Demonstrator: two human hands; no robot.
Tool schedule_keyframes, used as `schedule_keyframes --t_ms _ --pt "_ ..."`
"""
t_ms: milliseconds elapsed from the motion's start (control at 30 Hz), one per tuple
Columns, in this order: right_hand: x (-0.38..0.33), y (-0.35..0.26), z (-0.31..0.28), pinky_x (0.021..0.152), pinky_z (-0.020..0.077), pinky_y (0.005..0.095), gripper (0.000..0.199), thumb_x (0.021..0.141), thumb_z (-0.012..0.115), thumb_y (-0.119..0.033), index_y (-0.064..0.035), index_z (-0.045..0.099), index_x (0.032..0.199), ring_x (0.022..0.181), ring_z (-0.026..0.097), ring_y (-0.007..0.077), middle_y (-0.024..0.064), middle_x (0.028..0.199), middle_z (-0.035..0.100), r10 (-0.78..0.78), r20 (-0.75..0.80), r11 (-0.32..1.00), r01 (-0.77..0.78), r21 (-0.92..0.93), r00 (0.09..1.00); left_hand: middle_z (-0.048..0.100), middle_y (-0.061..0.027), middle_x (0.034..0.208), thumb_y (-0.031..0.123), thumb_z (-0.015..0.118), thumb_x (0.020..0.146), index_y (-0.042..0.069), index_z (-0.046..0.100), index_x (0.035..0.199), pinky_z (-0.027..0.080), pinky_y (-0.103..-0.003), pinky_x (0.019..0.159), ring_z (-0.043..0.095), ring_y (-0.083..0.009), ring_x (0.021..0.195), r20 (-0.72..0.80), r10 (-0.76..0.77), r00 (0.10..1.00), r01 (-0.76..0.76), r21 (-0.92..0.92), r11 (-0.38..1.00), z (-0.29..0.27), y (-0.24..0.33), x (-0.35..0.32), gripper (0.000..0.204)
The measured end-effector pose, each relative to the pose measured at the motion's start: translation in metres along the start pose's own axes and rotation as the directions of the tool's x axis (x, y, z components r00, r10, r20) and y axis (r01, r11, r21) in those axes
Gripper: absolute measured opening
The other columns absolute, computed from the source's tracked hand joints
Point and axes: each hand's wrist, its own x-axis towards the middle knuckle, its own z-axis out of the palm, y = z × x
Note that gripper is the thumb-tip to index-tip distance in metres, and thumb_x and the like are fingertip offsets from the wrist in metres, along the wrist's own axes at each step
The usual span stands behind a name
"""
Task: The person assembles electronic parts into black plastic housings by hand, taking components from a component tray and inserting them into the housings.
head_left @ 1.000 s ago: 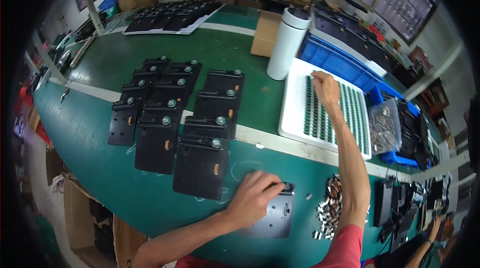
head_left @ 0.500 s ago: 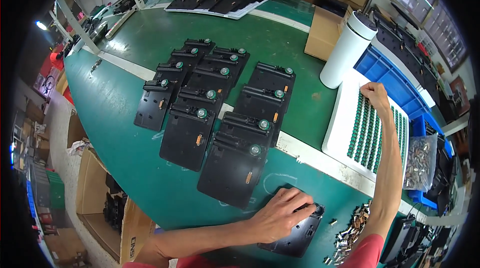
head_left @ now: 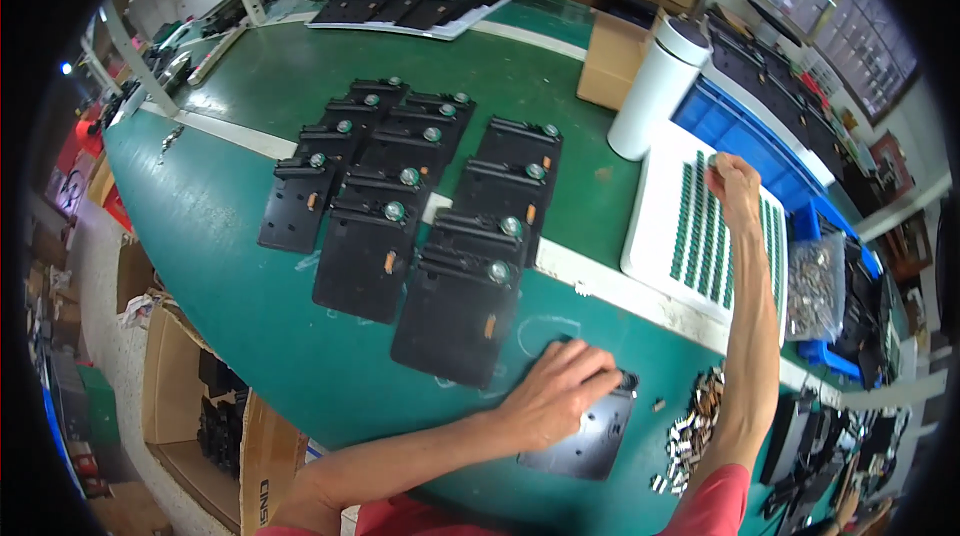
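Pressing flat on a dark plate (head_left: 588, 436) at the near edge of the green table (head_left: 250, 226), left hand (head_left: 560, 391) spread with fingers splayed, gripping nothing, just resting on top. Lying under that hand and a little to its right, the plate: roughly square, dark grey with a slight sheen, small holes faintly visible, upper part hidden by the fingers. Reaching far out to the white tray (head_left: 655, 226) of green parts, right hand (head_left: 735, 181) with fingers bunched narrow over the rows; cannot tell whether anything is pinched between them. Well apart, the two hands, with the plate near the left one only.

Scattered just right of the plate, a heap of small metal pieces (head_left: 690, 426). Laid out beyond the left hand in overlapping rows, many black plates (head_left: 420, 206) with round green-silver knobs and small orange tabs. Standing upright beside the tray's far corner, a white bottle (head_left: 655, 86) with a dark cap. Sitting behind the bottle, a cardboard box (head_left: 610, 61); beyond the tray, a blue bin (head_left: 740, 131).
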Motion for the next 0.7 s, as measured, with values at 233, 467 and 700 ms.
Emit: schedule_keyframes --t_ms 233,467,700 --pt "-0.171 -0.078 0.035 0.065 0.0565 0.0229 0.014 0.092 0.063 -0.007 0.0002 0.069 0.101 0.068 0.064 0.0118 0.0039 0.088 0.067 0.197 0.188 0.977 -0.208 0.040 0.962 0.063 -0.0071 0.098 -0.008 0.068 0.067 0.002 0.069 0.098 0.043 -0.039 0.082 0.056 -0.0277 0.094 -0.044 0.047 0.998 -0.047 -0.001 0.999 -0.008 -0.005 0.000 0.032" --pt "-0.286 -0.082 0.010 0.077 0.0593 0.0257 0.019 0.090 0.064 0.000 0.0054 0.067 0.108 0.081 0.069 0.0162 0.0121 0.096 0.071 0.405 0.332 0.865 -0.474 0.162 0.852 0.064 -0.0106 0.095 -0.008 0.066 0.067 -0.001 0.070 0.097 0.046 -0.039 0.081 0.058 -0.0293 0.089 -0.056 0.079 0.995 -0.077 0.046 0.996 -0.009 -0.001 -0.004 0.031" --pt "-0.325 -0.071 0.011 0.072 0.0558 0.0234 0.025 0.084 0.070 0.003 0.0042 0.067 0.109 0.079 0.067 0.0126 0.0086 0.089 0.071 0.317 0.316 0.920 -0.372 0.128 0.894 0.064 -0.0127 0.093 -0.007 0.066 0.068 -0.003 0.069 0.096 0.047 -0.038 0.079 0.057 -0.0296 0.085 -0.027 0.090 0.996 -0.088 0.055 0.995 -0.009 0.002 -0.004 0.028"
